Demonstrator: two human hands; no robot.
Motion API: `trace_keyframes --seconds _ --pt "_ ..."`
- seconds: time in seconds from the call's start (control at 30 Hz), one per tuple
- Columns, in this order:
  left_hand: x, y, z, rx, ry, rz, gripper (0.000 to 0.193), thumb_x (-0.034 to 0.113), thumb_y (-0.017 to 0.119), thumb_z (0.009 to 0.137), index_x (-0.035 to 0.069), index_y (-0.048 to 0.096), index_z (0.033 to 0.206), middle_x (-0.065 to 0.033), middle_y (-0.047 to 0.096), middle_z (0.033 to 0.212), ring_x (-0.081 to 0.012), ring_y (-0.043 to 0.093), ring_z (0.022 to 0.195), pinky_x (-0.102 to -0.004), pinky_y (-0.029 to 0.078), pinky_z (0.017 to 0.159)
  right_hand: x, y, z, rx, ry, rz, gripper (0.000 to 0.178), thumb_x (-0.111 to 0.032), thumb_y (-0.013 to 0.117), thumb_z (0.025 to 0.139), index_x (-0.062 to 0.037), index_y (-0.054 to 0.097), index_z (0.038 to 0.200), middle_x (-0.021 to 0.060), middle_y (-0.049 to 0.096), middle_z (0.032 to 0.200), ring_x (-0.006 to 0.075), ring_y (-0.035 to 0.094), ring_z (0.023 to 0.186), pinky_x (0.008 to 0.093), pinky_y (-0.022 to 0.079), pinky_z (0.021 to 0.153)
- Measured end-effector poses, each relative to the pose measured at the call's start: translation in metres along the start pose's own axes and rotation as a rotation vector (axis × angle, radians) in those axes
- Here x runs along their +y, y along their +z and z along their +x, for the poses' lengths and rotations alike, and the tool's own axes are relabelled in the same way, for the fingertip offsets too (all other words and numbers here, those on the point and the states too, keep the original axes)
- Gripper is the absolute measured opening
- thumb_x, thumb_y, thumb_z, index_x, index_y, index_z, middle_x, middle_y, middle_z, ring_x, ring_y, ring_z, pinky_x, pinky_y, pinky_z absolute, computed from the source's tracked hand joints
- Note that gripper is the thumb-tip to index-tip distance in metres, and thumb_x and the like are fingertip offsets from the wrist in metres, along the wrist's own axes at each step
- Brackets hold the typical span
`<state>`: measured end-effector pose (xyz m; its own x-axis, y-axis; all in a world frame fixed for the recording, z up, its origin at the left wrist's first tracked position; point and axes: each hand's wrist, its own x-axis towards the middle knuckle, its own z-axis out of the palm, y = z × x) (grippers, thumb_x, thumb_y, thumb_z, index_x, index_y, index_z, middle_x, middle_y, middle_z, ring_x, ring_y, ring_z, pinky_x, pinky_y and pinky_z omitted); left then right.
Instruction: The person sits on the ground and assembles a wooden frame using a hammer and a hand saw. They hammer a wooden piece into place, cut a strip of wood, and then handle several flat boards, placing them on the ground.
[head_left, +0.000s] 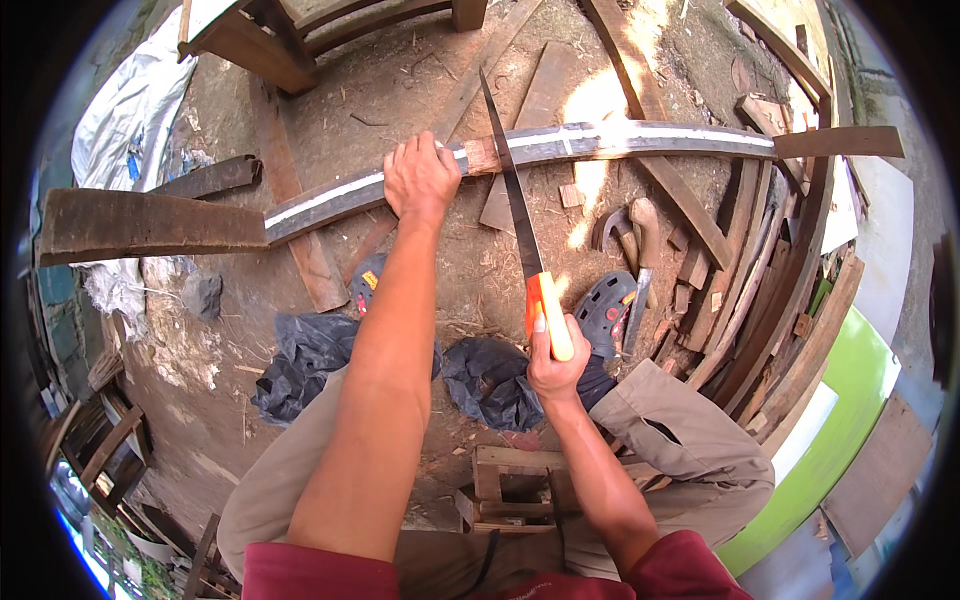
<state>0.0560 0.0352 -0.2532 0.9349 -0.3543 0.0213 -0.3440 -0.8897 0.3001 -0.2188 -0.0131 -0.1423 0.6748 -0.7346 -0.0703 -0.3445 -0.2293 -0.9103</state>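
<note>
A long wooden beam (340, 200) with a white stripe along its grey face lies crosswise ahead of me, wider brown wood pieces at both ends. My left hand (421, 178) is closed over the beam, left of a bare reddish notch (482, 155). In my right hand (556, 360) is the orange handle of a hand saw (519, 215). Its dark blade points away from me and crosses the beam just right of the notch. Whether the teeth have cut into the wood cannot be made out.
A hammer (627, 240) and a sheathed-looking long blade with a wooden handle (643, 225) lie by my right shoe (606, 312). Stacked planks (735, 270) fill the right side. Black plastic bags (490, 383) lie between my legs, and a wooden frame (265, 50) stands far left.
</note>
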Motion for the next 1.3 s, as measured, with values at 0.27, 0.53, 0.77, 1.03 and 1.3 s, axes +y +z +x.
trace_keyframes --seconds 0.27,0.53,0.77,1.03,1.3 --pt "-0.002 0.003 0.0 0.009 -0.005 -0.008 0.026 0.029 0.057 0.091 0.006 0.065 0.101 -0.015 0.07 0.105 -0.031 0.063 0.106 -0.0437 0.043 0.099 0.013 -0.016 -0.036 -0.034 -0.196 -0.18 0.026 -0.002 0.071 0.089 -0.0018 0.053 0.071 0.0087 0.045 0.059 0.0247 0.048 0.041 0.0372 0.036 0.041" --pt "-0.001 0.002 0.0 0.02 0.002 -0.025 0.027 0.029 0.057 0.09 0.005 0.065 0.1 -0.0157 0.07 0.104 -0.0314 0.064 0.105 -0.0441 0.044 0.098 0.004 -0.018 -0.058 -0.013 -0.111 -0.16 0.031 -0.003 0.072 0.09 -0.0029 0.049 0.069 0.0085 0.04 0.054 0.0245 0.046 0.041 0.037 0.036 0.043" --pt "-0.001 0.001 0.001 -0.011 -0.008 -0.025 0.028 0.029 0.057 0.091 0.005 0.065 0.102 -0.0155 0.07 0.106 -0.0311 0.064 0.106 -0.0432 0.043 0.099 0.008 -0.041 -0.054 -0.054 -0.113 -0.218 0.032 -0.005 0.071 0.09 -0.0032 0.048 0.067 0.0094 0.043 0.054 0.026 0.046 0.04 0.0365 0.037 0.044" --pt "-0.002 0.004 -0.001 0.061 0.009 -0.041 0.026 0.028 0.058 0.09 0.005 0.066 0.099 -0.0154 0.07 0.103 -0.0307 0.064 0.104 -0.0431 0.043 0.098 0.006 -0.04 -0.073 -0.062 -0.047 -0.131 0.033 -0.002 0.07 0.091 -0.0025 0.048 0.067 0.0079 0.042 0.054 0.0218 0.045 0.04 0.0359 0.035 0.043" --pt "-0.001 0.002 0.003 0.032 0.007 -0.02 0.026 0.029 0.056 0.091 0.005 0.066 0.098 -0.015 0.071 0.102 -0.0308 0.064 0.103 -0.0427 0.044 0.098 0.004 -0.029 -0.059 -0.073 -0.058 -0.136 0.031 0.0 0.07 0.091 -0.0025 0.048 0.068 0.0077 0.042 0.053 0.0206 0.046 0.04 0.0349 0.036 0.043"
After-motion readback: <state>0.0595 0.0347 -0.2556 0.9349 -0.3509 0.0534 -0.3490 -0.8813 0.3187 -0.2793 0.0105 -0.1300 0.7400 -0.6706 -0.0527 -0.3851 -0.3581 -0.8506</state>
